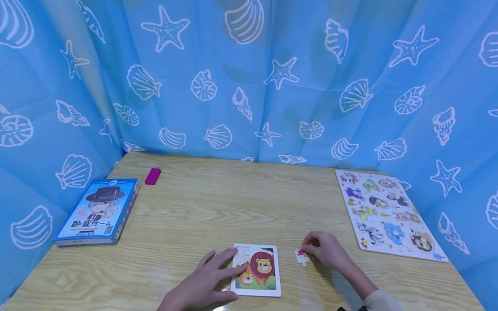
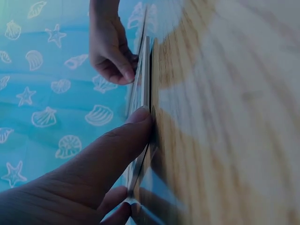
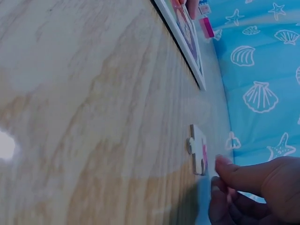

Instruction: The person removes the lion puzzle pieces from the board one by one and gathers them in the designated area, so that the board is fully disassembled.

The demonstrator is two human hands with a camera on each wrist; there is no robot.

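A small puzzle board with a white frame carries a picture of a lion and a cub. Plain white backing shows at its upper left. My left hand rests on the board's left side with spread fingers, and its thumb lies against the board's edge. To the right, a loose jigsaw piece with a red print lies on the table. My right hand hovers at that piece with bent fingers. In the right wrist view the fingertips appear just off the piece, with a small gap between thumb and finger.
An animal puzzle board lies at the right of the wooden table. A blue game box sits at the left, with a magenta block behind it. A blue shell-print curtain surrounds the table's back and sides.
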